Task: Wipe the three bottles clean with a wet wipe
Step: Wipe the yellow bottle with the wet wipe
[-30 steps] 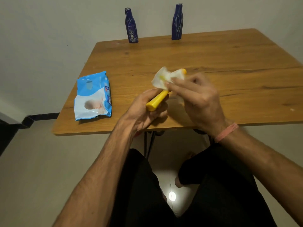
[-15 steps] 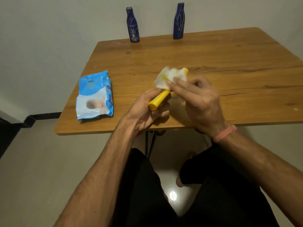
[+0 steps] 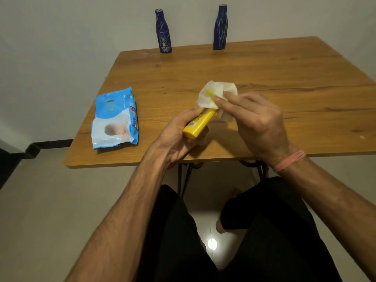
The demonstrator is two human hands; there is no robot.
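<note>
My left hand [image 3: 179, 135] grips the lower end of a yellow bottle [image 3: 198, 125] held tilted above the wooden table [image 3: 264, 74], near its front edge. A white wet wipe [image 3: 213, 95] is wrapped around the bottle's upper end, and my right hand [image 3: 256, 123] holds the wipe against it with its fingers. The top of the bottle is hidden inside the wipe. Two dark blue bottles stand upright at the table's far edge, the left blue bottle [image 3: 163, 31] and the right blue bottle [image 3: 220, 27].
A blue and white pack of wet wipes [image 3: 115, 119] lies flat on the table's left side. A wall rises right behind the table. My legs in black and the table's dark metal frame [image 3: 184, 180] are below the front edge.
The wipe has slid over the bottle's upper end, now covering its tip. The left hand has turned the bottle a little, so a printed label faces up. Both hands stay in the same spot.
</note>
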